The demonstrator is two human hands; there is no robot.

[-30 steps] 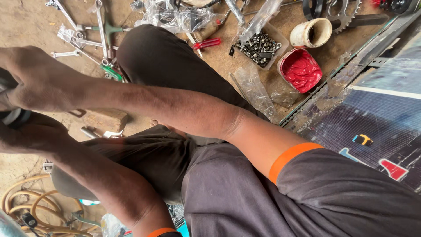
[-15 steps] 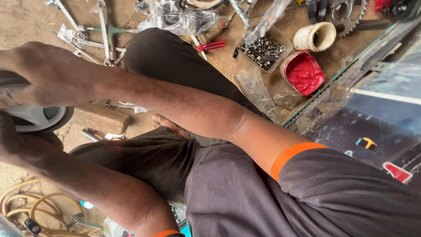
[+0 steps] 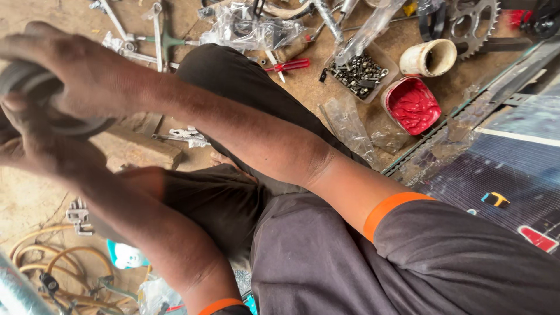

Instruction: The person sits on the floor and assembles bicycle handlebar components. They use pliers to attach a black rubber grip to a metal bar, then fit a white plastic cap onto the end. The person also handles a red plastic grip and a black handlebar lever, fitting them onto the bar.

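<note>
Wheel (image 3: 35,99), dark-tyred and round, sits at the far left of the view, raised above the dirt floor (image 3: 35,198) and gripped from both sides. The right hand (image 3: 81,76) lies over its top with fingers curled around the rim; the left hand (image 3: 35,146) clasps it from beneath, fingers closed. Beyond the knee lie spanners (image 3: 140,41), a tray of bolts (image 3: 359,73), a tub of red grease (image 3: 411,105) and a sprocket (image 3: 472,23).
</note>
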